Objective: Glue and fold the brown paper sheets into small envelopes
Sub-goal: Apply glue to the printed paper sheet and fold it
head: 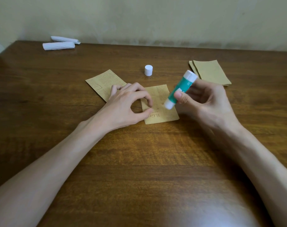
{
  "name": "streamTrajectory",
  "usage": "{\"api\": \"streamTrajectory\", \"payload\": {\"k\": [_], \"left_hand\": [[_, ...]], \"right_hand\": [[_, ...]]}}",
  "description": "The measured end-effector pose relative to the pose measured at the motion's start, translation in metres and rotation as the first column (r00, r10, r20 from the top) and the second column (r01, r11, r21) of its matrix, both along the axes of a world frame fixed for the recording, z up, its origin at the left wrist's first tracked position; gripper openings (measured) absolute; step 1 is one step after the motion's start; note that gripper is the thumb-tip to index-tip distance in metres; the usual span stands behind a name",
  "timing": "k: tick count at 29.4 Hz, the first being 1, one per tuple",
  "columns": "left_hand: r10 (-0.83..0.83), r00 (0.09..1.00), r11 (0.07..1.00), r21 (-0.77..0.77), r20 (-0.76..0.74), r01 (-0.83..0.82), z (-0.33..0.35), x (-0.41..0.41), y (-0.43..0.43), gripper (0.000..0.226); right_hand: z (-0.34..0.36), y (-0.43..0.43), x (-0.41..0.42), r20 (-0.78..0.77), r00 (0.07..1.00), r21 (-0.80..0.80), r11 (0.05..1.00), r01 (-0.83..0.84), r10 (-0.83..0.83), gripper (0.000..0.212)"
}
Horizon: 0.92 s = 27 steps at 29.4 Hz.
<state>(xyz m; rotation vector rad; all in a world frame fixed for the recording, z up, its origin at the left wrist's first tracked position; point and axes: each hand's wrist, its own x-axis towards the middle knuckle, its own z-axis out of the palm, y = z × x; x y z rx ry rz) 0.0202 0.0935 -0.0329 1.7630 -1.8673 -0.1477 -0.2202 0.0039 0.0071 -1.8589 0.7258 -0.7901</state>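
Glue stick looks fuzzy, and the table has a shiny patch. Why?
Head view: the glue stick blurs, likely moving in the right hand; head view: soft glare whitens the table near the bottom edge.

Two printed brown paper pieces near the middle of the tabletop (139, 161): a left piece (103, 82) and a middle piece (162, 112). One stack of plain brown sheets (211, 72) toward the far right edge, sheet count not readable, plus one glue stick (180, 89) and one loose white cap (148, 70). Two white paper rolls at the far left corner, front roll (58, 46) and back roll (64, 39); two hands, left hand (123, 105) and right hand (203, 99).
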Motion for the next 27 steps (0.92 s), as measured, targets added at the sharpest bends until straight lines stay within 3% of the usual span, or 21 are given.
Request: {"api": "streamTrajectory", "payload": {"k": [6,10,15,27], "left_hand": [[0.0,1.0,1.0,0.011,0.008,-0.001,0.002,-0.001,-0.001,0.013],[0.005,1.0,1.0,0.022,0.015,-0.005,0.002,0.001,-0.001,0.012],[0.002,1.0,1.0,0.011,0.01,-0.002,0.001,0.0,-0.001,0.012],[0.001,1.0,1.0,0.021,-0.002,-0.001,0.001,0.001,0.001,0.012]], "right_hand": [[-0.013,0.0,0.012,-0.244,0.97,-0.26,0.962,-0.083,0.018,0.028],[-0.012,0.003,0.015,-0.267,0.963,-0.347,0.936,-0.062,-0.036,0.027],[-0.009,0.004,0.013,-0.264,0.961,-0.37,0.929,-0.02,-0.085,0.036],[-0.002,-0.005,-0.002,-0.361,0.93,-0.362,0.929,-0.079,-0.062,0.031]]}}
